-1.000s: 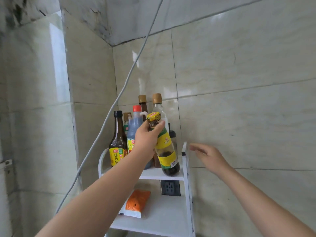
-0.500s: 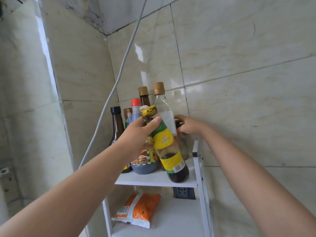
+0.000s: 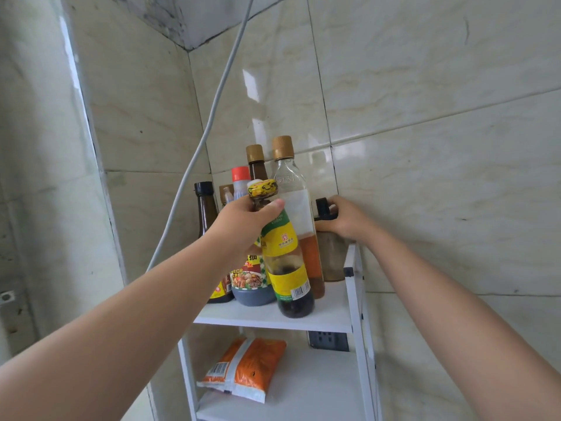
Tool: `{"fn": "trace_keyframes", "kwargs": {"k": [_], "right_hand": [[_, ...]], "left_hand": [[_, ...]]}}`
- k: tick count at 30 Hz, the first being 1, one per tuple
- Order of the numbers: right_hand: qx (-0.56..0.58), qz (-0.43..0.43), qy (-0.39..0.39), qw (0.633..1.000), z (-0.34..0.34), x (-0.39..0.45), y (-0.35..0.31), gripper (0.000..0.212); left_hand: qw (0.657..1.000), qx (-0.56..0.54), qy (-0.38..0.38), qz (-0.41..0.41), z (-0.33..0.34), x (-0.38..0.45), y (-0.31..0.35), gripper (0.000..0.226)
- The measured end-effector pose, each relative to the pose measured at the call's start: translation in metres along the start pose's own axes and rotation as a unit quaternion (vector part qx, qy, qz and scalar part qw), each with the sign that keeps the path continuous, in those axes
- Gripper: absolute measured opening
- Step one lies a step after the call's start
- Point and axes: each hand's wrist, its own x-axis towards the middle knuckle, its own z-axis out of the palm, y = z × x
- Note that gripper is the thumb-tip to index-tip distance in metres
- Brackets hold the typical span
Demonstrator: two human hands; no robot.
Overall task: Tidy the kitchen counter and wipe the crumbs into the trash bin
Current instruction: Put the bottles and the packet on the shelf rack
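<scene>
Head view: both hands at the top tier of the white rack [image 3: 350,287].
Left hand [image 3: 243,221] grips the yellow-labelled bottle [image 3: 285,256] by its neck, tilted; right hand [image 3: 346,220] curls round a black-capped jar [image 3: 331,256], half hidden.

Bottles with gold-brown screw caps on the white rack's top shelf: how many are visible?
3. A tall clear glass bottle at the back right, a dark bottle just left of it, and a smaller cap peeking out behind the red-capped bottle. Others may be hidden.
</scene>
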Motion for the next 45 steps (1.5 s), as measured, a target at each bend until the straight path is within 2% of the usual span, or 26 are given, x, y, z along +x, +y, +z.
{"fn": "trace_keyframes", "kwargs": {"k": [6, 10, 14, 17, 23, 29, 35, 39, 45], "right_hand": [[0.022, -0.001, 0.018, 1.000, -0.011, -0.013, -0.003, 0.054], [0.003, -0.010, 0.062, 0.998, -0.009, -0.018, -0.009, 0.055], [0.001, -0.018, 0.140, 0.990, -0.011, -0.019, -0.017, 0.051], [-0.021, -0.016, 0.149, 0.988, -0.013, -0.019, -0.022, 0.052], [-0.005, -0.014, 0.189, 0.982, -0.012, -0.020, -0.024, 0.051], [0.039, -0.030, 0.260, 0.964, -0.034, -0.027, -0.042, 0.048], [0.017, -0.079, 0.263, 0.961, -0.066, -0.052, -0.070, 0.050], [0.012, -0.060, 0.244, 0.968, -0.086, -0.076, -0.079, 0.050], [0.025, -0.019, 0.223, 0.974, -0.091, -0.107, -0.084, 0.049]], "left_hand": [[0.999, -0.026, 0.016, -0.016, 0.015, 0.005, 0.003, 0.015], [0.999, -0.036, 0.019, -0.018, 0.022, 0.012, 0.001, 0.030], [0.999, -0.032, 0.026, -0.019, 0.026, 0.019, 0.000, 0.030], [0.999, -0.013, 0.031, -0.010, 0.031, 0.024, -0.002, 0.024], [0.983, 0.159, 0.064, 0.062, 0.033, 0.029, -0.006, 0.034], [0.954, 0.287, 0.076, 0.043, 0.034, 0.035, -0.002, 0.043], [0.935, 0.340, 0.082, 0.059, 0.041, 0.035, -0.003, 0.039], [0.936, 0.336, 0.087, 0.053, 0.046, 0.031, 0.000, 0.049], [0.939, 0.332, 0.075, 0.044, 0.047, 0.016, 0.005, 0.050]]}}
